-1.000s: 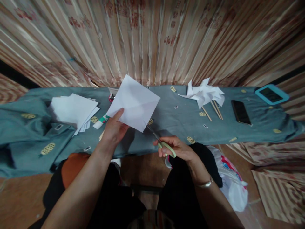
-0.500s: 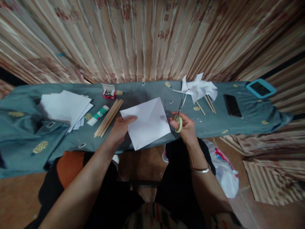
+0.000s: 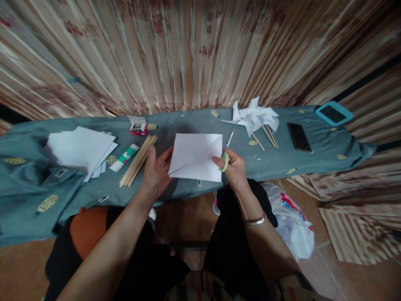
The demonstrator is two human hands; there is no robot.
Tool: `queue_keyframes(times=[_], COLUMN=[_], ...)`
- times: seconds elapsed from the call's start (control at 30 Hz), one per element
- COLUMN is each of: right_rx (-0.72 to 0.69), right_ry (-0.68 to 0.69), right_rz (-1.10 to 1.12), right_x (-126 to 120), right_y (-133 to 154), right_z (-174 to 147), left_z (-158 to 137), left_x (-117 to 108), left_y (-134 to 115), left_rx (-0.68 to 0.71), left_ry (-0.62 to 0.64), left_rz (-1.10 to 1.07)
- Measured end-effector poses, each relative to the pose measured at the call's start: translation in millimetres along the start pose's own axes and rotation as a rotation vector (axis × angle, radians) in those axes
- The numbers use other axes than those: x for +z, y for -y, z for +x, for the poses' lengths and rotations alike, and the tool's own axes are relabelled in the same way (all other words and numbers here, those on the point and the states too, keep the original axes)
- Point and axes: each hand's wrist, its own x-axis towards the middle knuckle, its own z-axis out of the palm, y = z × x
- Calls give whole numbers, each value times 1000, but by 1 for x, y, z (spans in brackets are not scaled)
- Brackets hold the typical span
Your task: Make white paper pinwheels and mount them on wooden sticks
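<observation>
A white square of paper [image 3: 197, 154] is held up over the cloth, with diagonal creases and a slit running in from its lower left corner. My right hand [image 3: 234, 169] pinches its right edge under the thumb. The same hand keeps hold of scissors [image 3: 225, 161] with pale green handles, blades pointing up and away. At the paper's left edge is my left hand [image 3: 157, 171], its thumb raised and apart from the fingers. Those fingertips reach the edge, partly behind the sheet; whether they support it I cannot tell.
On the patterned cloth [image 3: 175, 121], left, lie a paper stack [image 3: 81, 150], a glue stick [image 3: 124, 158], wooden sticks [image 3: 138, 161] and a red box of small metal pieces [image 3: 138, 127]. To the right are paper pinwheels [image 3: 255, 115], a phone [image 3: 299, 136] and a blue-framed device [image 3: 333, 113].
The paper has turned so that its sides lie nearly level. My left hand has loosened its thumb from the sheet, while my right thumb now presses on its right edge.
</observation>
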Motion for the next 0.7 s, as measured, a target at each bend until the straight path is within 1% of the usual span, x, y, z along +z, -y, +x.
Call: queue_keyframes(times=[0.07,0.17,0.23,0.3,0.4,0.5,0.57,0.63,0.7], right_rx=[-28,-56,-55,-42,-12,6,9,25,64], right_ry=[-79,-114,-97,-60,15,75,123,212,354], right_rz=[44,55,53,62,73,42,-7,-60,-104], right_x=[2,6,11,17,24,26,24,20,17], right_y=[-2,-6,-9,-12,-12,-9,-7,-7,-8], right_z=[4,8,8,5,-1,-7,-11,-15,-19], left_z=[-2,-7,-12,-14,-11,-2,5,9,11], left_x=[1,5,10,16,18,11,5,0,-3], left_y=[3,16,27,36,41,36,28,16,2], left_rx=[35,70,70,81,167,300,374,451,539], left_ry=[9,36,19,2,-78,-152,-191,-244,-288], left_rz=[-27,59,132,149,178,228,246,263,285])
